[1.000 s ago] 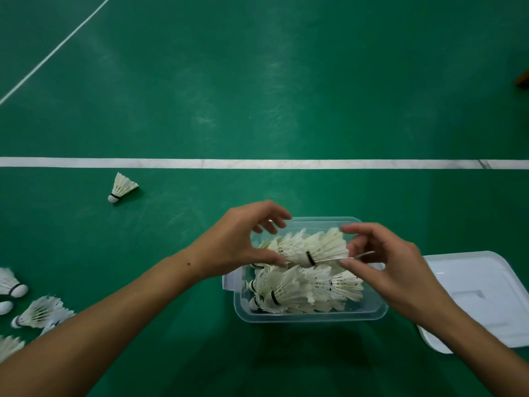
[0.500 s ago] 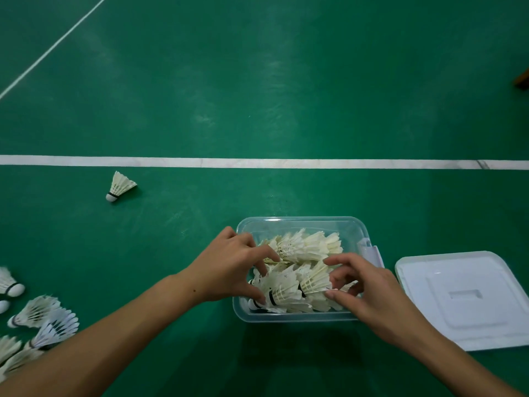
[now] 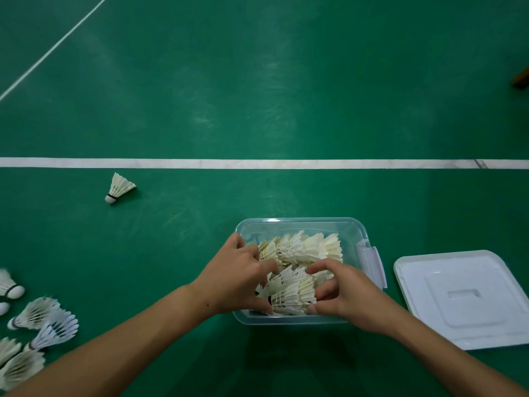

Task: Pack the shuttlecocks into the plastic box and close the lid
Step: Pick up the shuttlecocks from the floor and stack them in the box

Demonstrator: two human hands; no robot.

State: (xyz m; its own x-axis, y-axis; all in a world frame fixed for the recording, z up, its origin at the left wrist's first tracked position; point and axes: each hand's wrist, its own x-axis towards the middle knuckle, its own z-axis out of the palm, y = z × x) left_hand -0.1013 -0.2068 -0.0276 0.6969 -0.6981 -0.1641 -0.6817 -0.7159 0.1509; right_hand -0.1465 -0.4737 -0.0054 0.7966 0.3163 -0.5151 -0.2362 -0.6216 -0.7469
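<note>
A clear plastic box (image 3: 300, 223) stands open on the green court floor, holding several white feather shuttlecocks (image 3: 312, 247). My left hand (image 3: 234, 279) and my right hand (image 3: 343, 293) are both down inside the box's near half. Their curled fingers grip a row of shuttlecocks (image 3: 289, 293) from the left and right ends. The white lid (image 3: 463, 299) lies flat on the floor to the right of the box.
One loose shuttlecock (image 3: 118, 187) lies on the floor at the upper left. Several more shuttlecocks (image 3: 43, 313) are scattered along the left edge. A white court line (image 3: 257, 163) runs across beyond the box. A brown object (image 3: 522, 78) shows at the right edge.
Both hands have lowered the held shuttlecocks from above the box into its near half. The box's right latch, hidden a second ago, is in sight beside the lid.
</note>
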